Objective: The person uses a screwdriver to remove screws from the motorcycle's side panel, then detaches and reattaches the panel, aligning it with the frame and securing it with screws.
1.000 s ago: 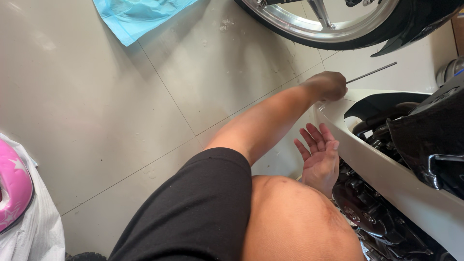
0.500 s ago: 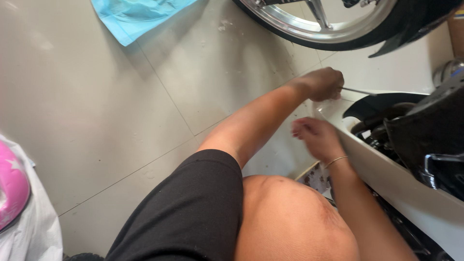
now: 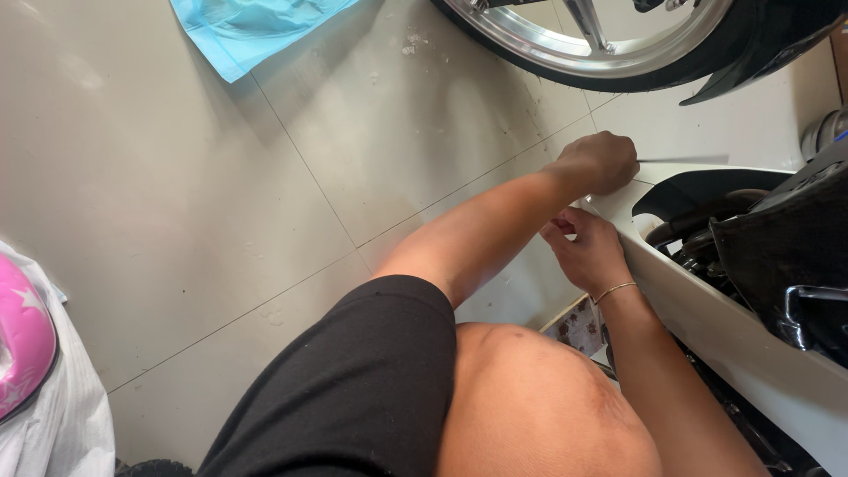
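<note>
My left hand (image 3: 601, 163) is closed in a fist around a thin metal tool (image 3: 676, 161), whose shaft points right over the tip of a white scooter body panel (image 3: 707, 309). Just below it, my right hand (image 3: 587, 252), with a thin bracelet on the wrist, curls its fingers onto the pointed front edge of that panel. Both hands meet at the panel's tip, almost touching. My bare knee and black shorts (image 3: 353, 389) fill the foreground. What the tool's tip rests on is hidden.
A tyre with a silver rim (image 3: 609, 44) and a black fender stand at the top. Black engine parts (image 3: 768, 238) sit inside the panel. A blue cloth (image 3: 247, 26) lies top left, a pink object (image 3: 22, 336) on white plastic at the left edge.
My right hand, open with its palm up a second ago, has risen to the panel's tip and closed its fingers on the edge. My left hand stays put with the tool.
</note>
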